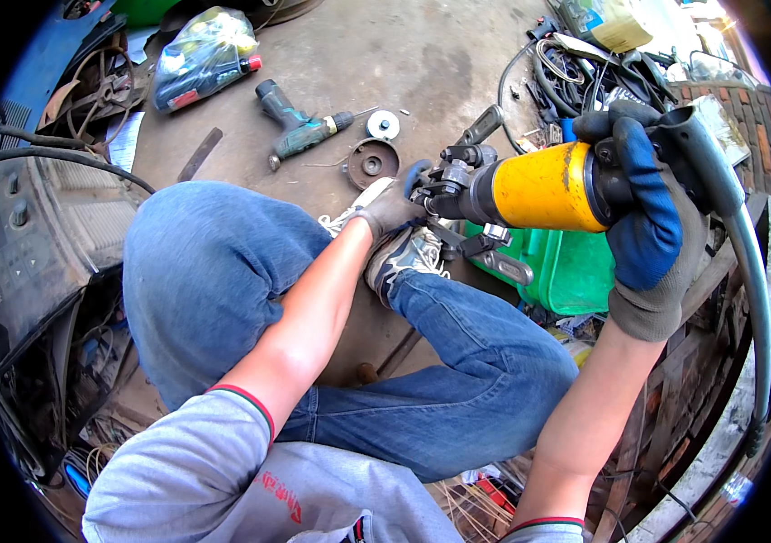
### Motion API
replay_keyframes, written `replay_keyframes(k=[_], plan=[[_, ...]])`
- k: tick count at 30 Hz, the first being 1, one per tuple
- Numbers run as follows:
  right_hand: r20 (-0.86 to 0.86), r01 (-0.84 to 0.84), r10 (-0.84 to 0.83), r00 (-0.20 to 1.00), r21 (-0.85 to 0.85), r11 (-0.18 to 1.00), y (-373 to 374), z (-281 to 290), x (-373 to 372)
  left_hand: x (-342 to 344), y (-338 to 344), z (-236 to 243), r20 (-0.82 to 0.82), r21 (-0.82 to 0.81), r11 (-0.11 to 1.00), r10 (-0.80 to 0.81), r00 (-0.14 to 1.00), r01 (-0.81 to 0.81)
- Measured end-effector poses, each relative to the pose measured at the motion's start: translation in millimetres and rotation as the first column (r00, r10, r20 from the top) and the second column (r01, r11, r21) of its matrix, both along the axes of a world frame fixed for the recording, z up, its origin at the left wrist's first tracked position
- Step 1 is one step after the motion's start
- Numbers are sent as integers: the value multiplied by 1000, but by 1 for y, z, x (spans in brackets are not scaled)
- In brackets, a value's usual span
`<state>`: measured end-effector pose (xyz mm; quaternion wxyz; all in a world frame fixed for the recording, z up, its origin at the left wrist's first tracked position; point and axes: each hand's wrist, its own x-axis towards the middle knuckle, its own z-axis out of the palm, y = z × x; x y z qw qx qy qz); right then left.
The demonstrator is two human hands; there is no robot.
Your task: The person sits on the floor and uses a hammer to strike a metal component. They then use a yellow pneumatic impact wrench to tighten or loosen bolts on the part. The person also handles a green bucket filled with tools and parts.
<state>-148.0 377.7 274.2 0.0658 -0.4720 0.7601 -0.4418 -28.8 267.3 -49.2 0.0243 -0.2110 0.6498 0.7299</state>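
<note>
A hydraulic gear puller (544, 187) with a yellow cylinder lies across in front of me, its dark metal jaws spread at the left end. My right hand (655, 213), in a blue and grey glove, wraps round its black rear end, beside a grey tubular handle (737, 195). At the jaw end, my gloved left hand (393, 210) grips the metal linkage; its fingers are partly hidden. Beyond that hand, a round metal flange (373, 163) lies on the floor beside a small white disc (384, 125).
A cordless drill (299, 127) and a flat metal strip (200, 154) lie on the concrete ahead. Further left is a filled plastic bag (204, 59). A grey machine (37, 240) stands at left, a green crate (575, 271) under the puller. Cables (575, 77) are heaped at far right.
</note>
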Motion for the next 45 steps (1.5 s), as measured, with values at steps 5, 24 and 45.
replay_keyframes(k=[5, 24, 45], plan=[[58, 50, -51, 997, 17, 999, 4, -1, -1, -4, -10, 14, 71, -262, 953, -139, 988, 153], [-56, 102, -95, 994, 128, 986, 9, 0, -7, -3, -4, 31, -43, -196, 975, -118, 992, 107], [-170, 177, -163, 972, 74, 981, -3, 6, 7, 7, 34, 14, -88, -507, 846, 140, 986, -165]])
